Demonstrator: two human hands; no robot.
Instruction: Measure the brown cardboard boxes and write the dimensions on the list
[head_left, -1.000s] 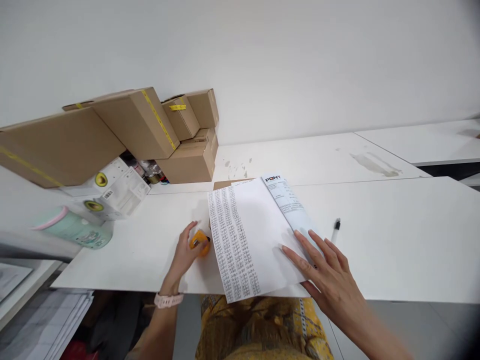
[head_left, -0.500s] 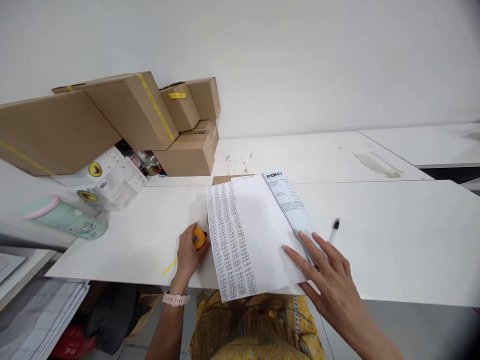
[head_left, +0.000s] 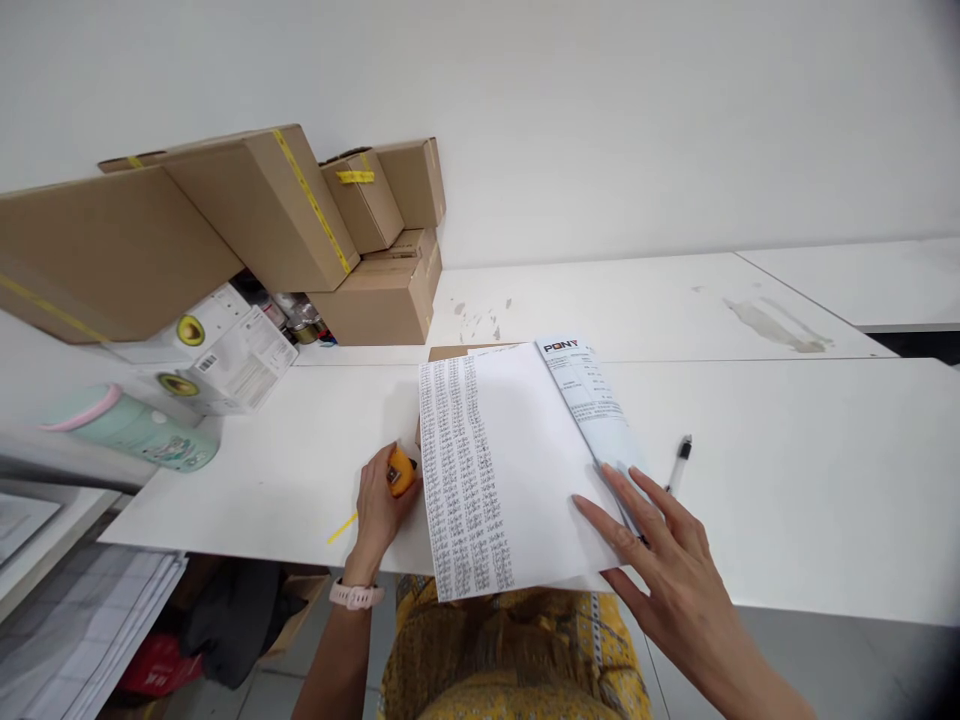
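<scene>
My left hand (head_left: 379,505) is wrapped round an orange tape measure (head_left: 401,472) on the table, just left of the papers. A short length of yellow tape (head_left: 341,529) sticks out on the far side of that hand. My right hand (head_left: 664,540) lies with fingers spread over the lower right of a white sheet (head_left: 536,460) with columns of handwriting down its left side. Under those fingers is also a folded printed paper (head_left: 592,395) headed PONY. A brown cardboard edge (head_left: 448,353) peeks out beneath the sheets. Beyond my right hand lies a black-capped pen (head_left: 682,455).
Cardboard boxes (head_left: 382,300) are stacked at the back left, above white cartons with avocado pictures (head_left: 244,365). A mint-green bottle (head_left: 150,435) lies tilted at the left. The white table (head_left: 787,480) meets the wall, and papers (head_left: 82,620) lie on a lower shelf.
The view has shifted slightly. Both hands keep their holds, the left on the tape measure and the right resting on the papers.
</scene>
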